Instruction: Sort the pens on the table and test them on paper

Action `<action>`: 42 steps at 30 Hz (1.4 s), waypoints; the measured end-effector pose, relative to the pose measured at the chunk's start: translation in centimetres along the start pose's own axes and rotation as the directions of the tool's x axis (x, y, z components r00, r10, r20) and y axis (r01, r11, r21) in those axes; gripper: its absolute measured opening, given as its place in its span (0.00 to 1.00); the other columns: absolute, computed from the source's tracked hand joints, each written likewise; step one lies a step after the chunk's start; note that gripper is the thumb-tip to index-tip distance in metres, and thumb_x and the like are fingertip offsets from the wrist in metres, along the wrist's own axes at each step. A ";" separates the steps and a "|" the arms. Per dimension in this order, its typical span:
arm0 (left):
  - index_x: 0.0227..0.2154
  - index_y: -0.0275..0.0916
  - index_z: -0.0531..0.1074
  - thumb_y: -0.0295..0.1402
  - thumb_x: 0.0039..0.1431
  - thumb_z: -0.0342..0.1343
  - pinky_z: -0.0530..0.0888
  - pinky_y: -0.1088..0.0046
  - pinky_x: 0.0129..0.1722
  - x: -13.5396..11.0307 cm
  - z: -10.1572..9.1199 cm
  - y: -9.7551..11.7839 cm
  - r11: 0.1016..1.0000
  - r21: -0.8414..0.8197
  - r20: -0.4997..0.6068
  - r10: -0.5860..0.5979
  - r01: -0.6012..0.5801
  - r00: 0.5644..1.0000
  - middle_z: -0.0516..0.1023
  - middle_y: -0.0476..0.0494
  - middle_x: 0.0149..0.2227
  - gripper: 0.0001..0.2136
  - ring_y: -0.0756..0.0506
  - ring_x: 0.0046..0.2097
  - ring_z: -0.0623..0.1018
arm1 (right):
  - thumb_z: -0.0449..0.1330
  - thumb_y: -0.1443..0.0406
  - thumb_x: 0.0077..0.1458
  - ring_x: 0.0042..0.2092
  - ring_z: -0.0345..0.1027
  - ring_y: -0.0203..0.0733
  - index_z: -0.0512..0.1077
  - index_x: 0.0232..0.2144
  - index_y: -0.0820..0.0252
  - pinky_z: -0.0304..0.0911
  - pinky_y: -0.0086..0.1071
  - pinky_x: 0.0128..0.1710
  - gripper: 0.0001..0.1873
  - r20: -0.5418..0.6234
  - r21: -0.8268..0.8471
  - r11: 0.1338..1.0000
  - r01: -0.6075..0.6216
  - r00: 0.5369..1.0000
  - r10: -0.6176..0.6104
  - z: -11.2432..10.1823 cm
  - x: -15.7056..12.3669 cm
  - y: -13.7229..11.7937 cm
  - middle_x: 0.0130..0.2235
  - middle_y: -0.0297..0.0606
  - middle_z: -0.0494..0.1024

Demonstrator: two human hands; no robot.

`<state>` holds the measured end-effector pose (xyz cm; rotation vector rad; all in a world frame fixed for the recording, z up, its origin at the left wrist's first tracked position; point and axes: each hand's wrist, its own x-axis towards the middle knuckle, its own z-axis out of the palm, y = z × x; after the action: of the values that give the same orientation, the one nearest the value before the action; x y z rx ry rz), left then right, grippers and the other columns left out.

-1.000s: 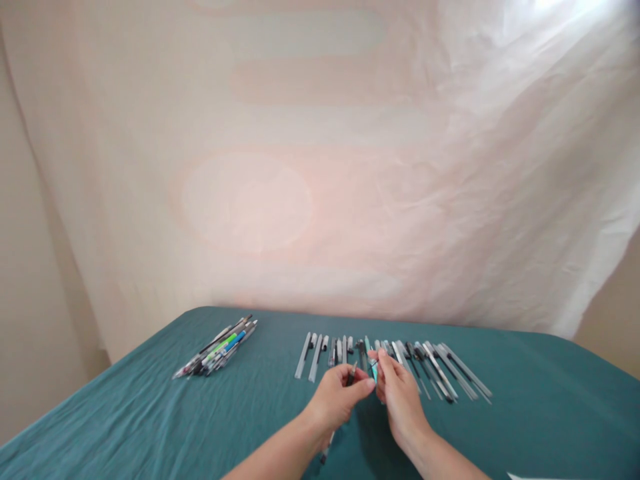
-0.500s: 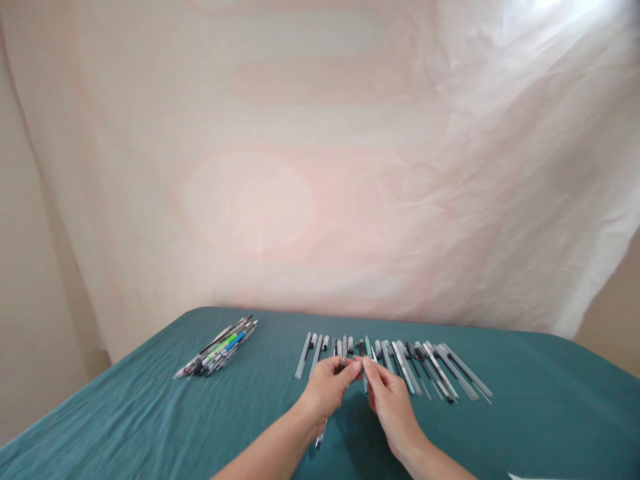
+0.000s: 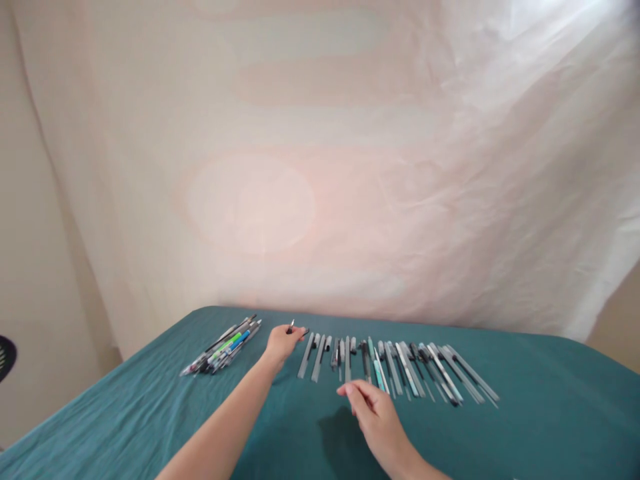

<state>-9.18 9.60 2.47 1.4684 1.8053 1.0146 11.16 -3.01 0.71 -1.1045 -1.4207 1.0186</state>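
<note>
My left hand (image 3: 283,345) is closed in a pinch, reached out between the pen pile and the row. A dark pen piece with a silver tip (image 3: 291,327) pokes up from its fingers. Another dark end (image 3: 306,332) sticks out at its fingertips; I cannot tell if both belong to one pen. My right hand (image 3: 376,408) hovers near the front of the row, thumb and fingers pressed together. What it holds, if anything, is hidden. Ahead of it lies a row of pens and clear barrels with caps (image 3: 406,370), side by side on the cloth.
A loose pile of pens (image 3: 220,352), with a green and a blue one, lies at the left on the dark green tablecloth (image 3: 550,407). A pale hanging sheet (image 3: 320,200) stands behind the table. Part of a dark round object (image 3: 6,357) shows at the left edge.
My hands, together over the row before, have come apart. The left has moved left and away from me with dark pen pieces; the right has stayed near the middle, a bit lower.
</note>
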 end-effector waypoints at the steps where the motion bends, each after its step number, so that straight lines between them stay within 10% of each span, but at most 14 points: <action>1: 0.28 0.30 0.72 0.40 0.50 0.54 0.67 0.72 0.31 0.6 0.1 -0.3 0.999 0.037 0.002 -0.026 0.025 1.000 0.74 0.44 0.27 0.15 0.45 0.32 0.73 | 0.51 0.55 0.53 0.24 0.60 0.35 0.74 0.27 0.61 0.54 0.26 0.23 0.18 0.047 -0.043 0.998 0.048 0.998 -0.046 0.1 -0.3 -0.3 0.21 0.33 0.68; 6: 0.45 0.36 0.64 0.36 0.57 0.49 0.70 0.62 0.40 2.6 1.1 -1.0 0.978 0.167 0.045 -0.133 0.123 0.990 0.68 0.42 0.46 0.15 0.45 0.43 0.71 | 0.49 0.60 0.56 0.30 0.65 0.38 0.73 0.26 0.61 0.56 0.27 0.31 0.17 0.184 -0.145 0.973 0.177 0.972 -0.149 0.1 -1.1 -1.1 0.26 0.36 0.72; 16: 0.45 0.36 0.64 0.36 0.56 0.50 0.70 0.62 0.40 2.6 1.5 -0.8 0.951 0.227 0.114 -0.238 0.208 0.964 0.68 0.42 0.46 0.15 0.44 0.43 0.71 | 0.49 0.60 0.56 0.29 0.64 0.38 0.73 0.25 0.61 0.55 0.27 0.29 0.17 0.188 -0.168 0.976 0.139 0.976 -0.106 0.2 -0.6 -0.4 0.26 0.36 0.73; 23: 0.44 0.35 0.65 0.36 0.56 0.50 0.70 0.63 0.39 1.7 0.8 0.1 0.964 0.014 0.176 -0.265 0.267 0.948 0.68 0.42 0.45 0.15 0.44 0.42 0.71 | 0.49 0.60 0.55 0.28 0.63 0.37 0.73 0.25 0.61 0.55 0.27 0.29 0.17 0.190 -0.185 0.973 0.139 0.976 -0.104 0.2 -0.7 -0.2 0.25 0.35 0.73; 26: 0.38 0.31 0.68 0.42 0.56 0.47 0.68 0.75 0.25 0.5 0.2 1.2 0.945 -0.181 0.220 -0.232 0.273 0.948 0.72 0.41 0.36 0.18 0.49 0.30 0.71 | 0.49 0.59 0.55 0.28 0.63 0.37 0.73 0.25 0.61 0.55 0.27 0.28 0.17 0.185 -0.182 0.973 0.141 0.977 -0.107 0.2 -0.6 -0.2 0.25 0.35 0.73; 32: 0.34 0.32 0.70 0.45 0.56 0.41 0.48 0.82 0.12 -3.8 0.1 3.6 0.720 -0.588 0.475 -0.062 0.369 0.878 0.70 0.45 0.25 0.20 0.58 0.16 0.54 | 0.48 0.56 0.55 0.26 0.62 0.37 0.74 0.28 0.62 0.54 0.26 0.26 0.20 0.200 -0.133 0.989 0.064 0.979 -0.037 0.3 -0.6 -0.2 0.21 0.33 0.70; 42: 0.35 0.34 0.67 0.32 0.58 0.46 0.62 0.84 0.21 -8.6 3.9 5.3 0.254 -0.862 0.485 0.167 0.438 0.858 0.65 0.48 0.27 0.08 0.57 0.23 0.64 | 0.49 0.47 0.50 0.19 0.58 0.33 0.73 0.27 0.62 0.50 0.24 0.17 0.26 0.217 0.055 0.997 -0.051 0.976 0.038 0.8 -0.9 0.0 0.23 0.36 0.74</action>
<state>-1.34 2.51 4.70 0.5881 0.5550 1.1573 10.41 -3.90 0.44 -1.0093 -1.5308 1.2363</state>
